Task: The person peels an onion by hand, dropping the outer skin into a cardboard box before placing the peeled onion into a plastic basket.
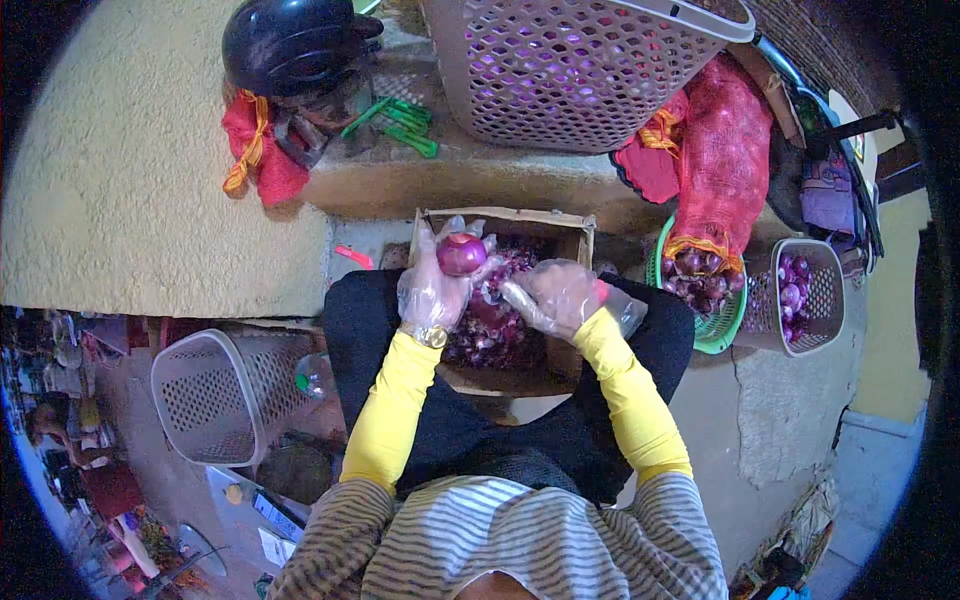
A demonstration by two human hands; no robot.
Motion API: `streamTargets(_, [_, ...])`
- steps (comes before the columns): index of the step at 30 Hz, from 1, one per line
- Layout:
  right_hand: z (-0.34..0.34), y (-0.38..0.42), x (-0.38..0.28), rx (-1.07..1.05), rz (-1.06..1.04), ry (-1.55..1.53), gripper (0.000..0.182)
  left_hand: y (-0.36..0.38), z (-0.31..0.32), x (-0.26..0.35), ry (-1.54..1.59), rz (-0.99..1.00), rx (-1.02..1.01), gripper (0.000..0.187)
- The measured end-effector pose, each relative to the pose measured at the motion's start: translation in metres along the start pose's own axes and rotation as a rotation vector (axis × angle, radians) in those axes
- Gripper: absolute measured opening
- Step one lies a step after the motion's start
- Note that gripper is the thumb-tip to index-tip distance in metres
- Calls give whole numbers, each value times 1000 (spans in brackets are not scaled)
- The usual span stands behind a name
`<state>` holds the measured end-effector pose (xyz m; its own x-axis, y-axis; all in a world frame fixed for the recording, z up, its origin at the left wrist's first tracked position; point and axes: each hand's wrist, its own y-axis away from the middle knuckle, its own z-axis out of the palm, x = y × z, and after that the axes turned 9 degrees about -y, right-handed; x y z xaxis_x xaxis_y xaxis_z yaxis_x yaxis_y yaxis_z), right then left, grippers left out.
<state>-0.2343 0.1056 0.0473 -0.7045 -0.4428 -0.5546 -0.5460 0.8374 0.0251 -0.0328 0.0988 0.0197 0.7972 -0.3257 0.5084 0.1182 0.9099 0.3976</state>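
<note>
My left hand [432,290], in a clear plastic glove with a gold watch at the wrist, holds a peeled purple onion [461,254] up over a cardboard box [578,228]. My right hand [560,297], also gloved, grips a small knife [512,296] whose blade points toward the onion. The box rests on my lap and is full of purple onion skins [495,330]. Both arms wear yellow sleeves.
A large perforated basket [580,70] stands on the ledge ahead. A red mesh sack [725,160] spills onions into a green basket [715,330]. A small grey basket [808,295] holds peeled onions. An empty basket [220,395] lies at my left. A dark helmet [295,45] sits on the ledge.
</note>
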Motion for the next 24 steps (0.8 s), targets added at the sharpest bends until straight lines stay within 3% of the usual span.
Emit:
streamTargets(4, [-5,-4,0,-100,78,62,62,-11,-11,-2,-26,45,79,41])
streamTargets(8, [-20,-4,-11,40,81,-156,57,-9,-16,-6,-60,115,-1,32])
streamTargets(10, [-24,-7,-17,107,102,-213,60,-2,-4,-5,-98,-6,-146,43])
streamTargets(11, [-25,-8,-19,139,115,-253,63,3,2,-6,-63,-75,-115,46])
streamTargets(19, [-16,-15,-12,170,59,-172,69,-1,-9,-22,-182,-37,-112,47])
streamTargets(21, [-18,-15,-14,137,86,-111,73,8,-13,-26,-572,473,-400,46])
streamTargets(22, [-19,-15,-14,137,88,-111,73,6,-13,-25,-572,472,-401,46])
streamTargets(24, [-20,-15,-14,110,99,-109,75,1,-8,-19,-341,70,-281,45])
